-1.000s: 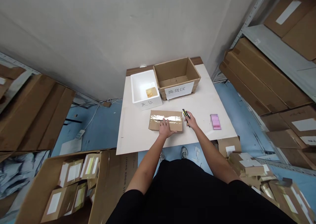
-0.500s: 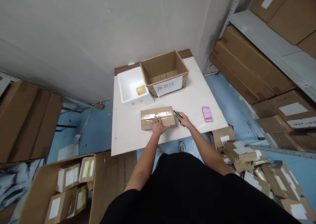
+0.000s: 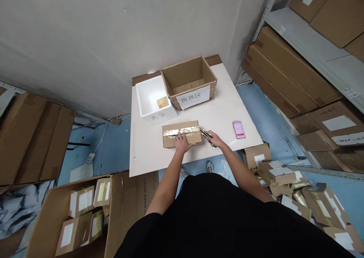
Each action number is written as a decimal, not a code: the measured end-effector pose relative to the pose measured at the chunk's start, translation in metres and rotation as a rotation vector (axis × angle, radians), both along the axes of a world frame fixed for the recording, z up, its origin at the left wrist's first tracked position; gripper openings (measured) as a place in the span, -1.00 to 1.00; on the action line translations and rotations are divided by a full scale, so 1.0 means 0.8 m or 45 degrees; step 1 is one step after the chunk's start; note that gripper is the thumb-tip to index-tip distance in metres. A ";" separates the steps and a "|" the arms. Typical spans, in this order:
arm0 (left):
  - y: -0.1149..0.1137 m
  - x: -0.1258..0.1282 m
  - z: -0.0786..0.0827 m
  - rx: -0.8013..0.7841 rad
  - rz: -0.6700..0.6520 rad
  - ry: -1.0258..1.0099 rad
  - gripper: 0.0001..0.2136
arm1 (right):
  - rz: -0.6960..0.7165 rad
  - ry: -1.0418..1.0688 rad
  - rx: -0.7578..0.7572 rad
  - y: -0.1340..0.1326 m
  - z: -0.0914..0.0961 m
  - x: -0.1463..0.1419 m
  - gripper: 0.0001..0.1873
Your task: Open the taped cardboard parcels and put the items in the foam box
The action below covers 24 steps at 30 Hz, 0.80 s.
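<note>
A small cardboard box (image 3: 170, 141) with shiny clear tape along its top lies near the front of the white table (image 3: 150, 157). My left hand (image 3: 182, 142) rests on its top with fingers spread, pressing against the taped surface. Gripped in my right hand (image 3: 215, 139) is a yellow and black utility knife (image 3: 206, 134). Its front end points at the box's right end, close to the tape; whether the blade touches cannot be made out.
Behind the box stand a white foam bin (image 3: 150, 89) and an open, labelled cardboard carton (image 3: 196, 95). A blurred pink item (image 3: 239, 129) lies at the right. Parcels (image 3: 281, 174) are heaped on the floor at right; a large carton of boxes (image 3: 122, 208) stands at left.
My right hand and the knife have shifted slightly right, away from the box's end. My left hand stays on the box. The view has tilted a little.
</note>
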<state>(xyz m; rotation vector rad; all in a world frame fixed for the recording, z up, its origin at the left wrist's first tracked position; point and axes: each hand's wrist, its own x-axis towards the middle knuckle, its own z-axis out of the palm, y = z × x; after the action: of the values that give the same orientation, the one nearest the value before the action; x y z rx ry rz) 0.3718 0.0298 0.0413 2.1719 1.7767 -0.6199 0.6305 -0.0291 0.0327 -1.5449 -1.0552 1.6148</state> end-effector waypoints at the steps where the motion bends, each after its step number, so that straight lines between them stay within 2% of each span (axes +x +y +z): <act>1: 0.000 0.000 0.000 0.002 0.001 0.001 0.25 | 0.042 0.003 -0.005 -0.003 0.000 0.005 -0.54; 4: 0.001 -0.001 0.002 -0.003 0.013 0.006 0.24 | 0.075 0.038 -0.029 -0.015 -0.010 0.019 -0.55; 6: 0.002 -0.002 0.002 -0.014 0.018 0.015 0.25 | -0.129 -0.006 -0.075 -0.026 -0.027 0.022 -0.59; 9: 0.002 -0.002 0.003 -0.007 0.011 0.027 0.26 | -0.585 -0.292 -0.229 -0.037 -0.060 0.017 -0.65; 11: 0.002 -0.002 0.005 -0.005 0.006 0.031 0.26 | -0.691 -0.504 -0.290 -0.038 -0.081 0.013 -0.62; 15: 0.003 0.000 0.007 -0.030 0.004 0.058 0.25 | -0.572 -0.674 -0.241 -0.026 -0.112 0.023 -0.54; 18: 0.003 0.000 0.007 -0.028 -0.001 0.059 0.23 | -0.525 -0.762 -0.254 -0.024 -0.124 0.041 -0.45; 21: 0.004 -0.002 0.007 -0.008 -0.006 0.031 0.19 | -0.578 -0.820 -0.211 -0.029 -0.124 0.043 -0.30; 24: 0.001 -0.005 0.007 0.015 -0.007 -0.004 0.15 | -0.525 -0.707 -0.099 -0.027 -0.113 0.011 -0.33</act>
<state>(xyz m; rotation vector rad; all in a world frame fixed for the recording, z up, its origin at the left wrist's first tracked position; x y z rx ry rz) 0.3676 0.0310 0.0473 2.1849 1.7777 -0.6083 0.6395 -0.0510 -0.0576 -2.1663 -0.8643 0.9770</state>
